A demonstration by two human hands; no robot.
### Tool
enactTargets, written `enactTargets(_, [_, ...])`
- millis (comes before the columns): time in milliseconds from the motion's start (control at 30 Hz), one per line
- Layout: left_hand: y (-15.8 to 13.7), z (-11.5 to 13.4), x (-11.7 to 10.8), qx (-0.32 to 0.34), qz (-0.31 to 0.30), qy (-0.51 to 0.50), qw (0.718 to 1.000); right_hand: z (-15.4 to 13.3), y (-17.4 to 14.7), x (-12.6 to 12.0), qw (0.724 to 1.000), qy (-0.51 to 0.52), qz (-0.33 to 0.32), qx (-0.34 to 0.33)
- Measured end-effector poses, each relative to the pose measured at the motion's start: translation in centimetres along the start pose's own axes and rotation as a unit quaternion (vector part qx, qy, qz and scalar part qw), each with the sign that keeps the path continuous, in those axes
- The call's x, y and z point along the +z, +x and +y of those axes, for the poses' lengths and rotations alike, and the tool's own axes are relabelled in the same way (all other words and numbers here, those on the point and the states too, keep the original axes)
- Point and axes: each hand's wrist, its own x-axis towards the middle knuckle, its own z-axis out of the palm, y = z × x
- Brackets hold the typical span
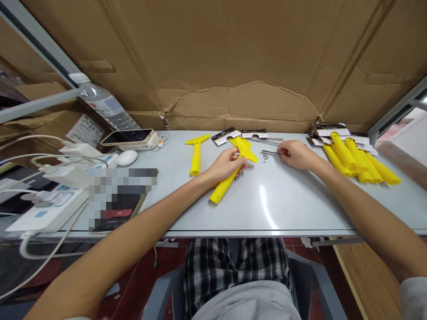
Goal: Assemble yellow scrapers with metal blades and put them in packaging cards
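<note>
My left hand (228,163) is closed round a yellow T-shaped scraper handle (224,189), its hollow end toward me and its wide head to the upper right. Another yellow part lies behind that head, partly hidden. In my right hand (295,154) is a slim grey metal tool (271,152), pinched in the fingers and pointing left; I cannot tell its exact kind. Its tip is over a small heap of tiny dark pieces (264,157), which look like screws. A second yellow T-shaped handle (195,156) lies left of my left hand.
Black-and-white cards (225,136) and thin metal strips (270,141) lie at the back. Several yellow handles (358,160) are piled right. Leftward are a phone (128,137), a white mouse (127,158), a power strip (46,209) with cables, and a bottle (106,104). Cardboard (233,53) walls the back.
</note>
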Motion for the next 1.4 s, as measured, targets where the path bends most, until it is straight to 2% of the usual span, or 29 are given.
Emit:
enactTargets(100, [0.0, -0.1, -0.1, 0.0, -0.01, 0.003, 1.0, -0.2, -0.3, -0.4, 0.999, 0.03, 0.022, 0.001])
enactTargets(200, [-0.2, 0.1, 0.0, -0.006, -0.025, 0.005, 1.0, -1.1, -0.7, -0.8, 0.988, 0.146, 0.048, 0.012])
enactTargets(267, [-0.4, 0.2, 0.2, -0.016, -0.036, -0.001, 0.999, -2.3, -1.0, -0.8, 0.965, 0.259, 0.032, 0.032])
enactTargets(367, [-0.9, 0.5, 0.7, -0.032, -0.057, -0.033, 0.997, -4.5, -1.5, -0.3, 0.916, 0.396, -0.028, 0.055])
enactTargets(467, [-1.4, 0.7, 1.1, -0.041, -0.089, -0.059, 0.993, -6.4, -1.9, 0.2, 0.882, 0.463, -0.062, 0.061])
enactTargets(533, [-1.7, 0.8, 1.3, -0.043, -0.107, -0.06, 0.992, -7.3, -2.1, 0.3, 0.872, 0.48, -0.07, 0.057])
enactTargets(667, [-2.0, 0.9, 1.5, -0.036, -0.125, -0.047, 0.99, -8.0, -2.5, 0.2, 0.869, 0.487, -0.077, 0.048])
enactTargets(833, [-2.1, 1.1, 1.6, -0.03, -0.133, -0.022, 0.99, -7.8, -2.7, 0.4, 0.877, 0.471, -0.082, 0.056])
enactTargets(1067, [-1.8, 0.9, 1.4, -0.013, -0.111, -0.003, 0.994, -7.9, -2.6, 0.4, 0.871, 0.484, -0.059, 0.05])
enactTargets(1400, [-1.6, 1.1, 1.1, 0.027, -0.075, 0.05, 0.996, -8.1, -2.9, 0.5, 0.884, 0.461, -0.067, 0.036])
